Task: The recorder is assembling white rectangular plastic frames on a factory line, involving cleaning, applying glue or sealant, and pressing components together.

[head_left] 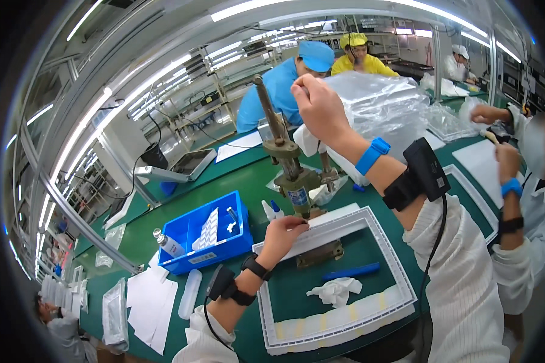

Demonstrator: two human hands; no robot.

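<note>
One rectangular white plastic frame [390, 257] lay lower centre; your left hand [280, 241] bent over its far edge, whether pinching I couldn't tell. Beyond stood one metal press [297, 176]; your right hand [322, 110] was curled closed, upper centre.

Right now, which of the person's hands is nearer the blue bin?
Left: the left hand is just right of the blue bin; the right hand is raised farther off, beside the metal press.
</note>
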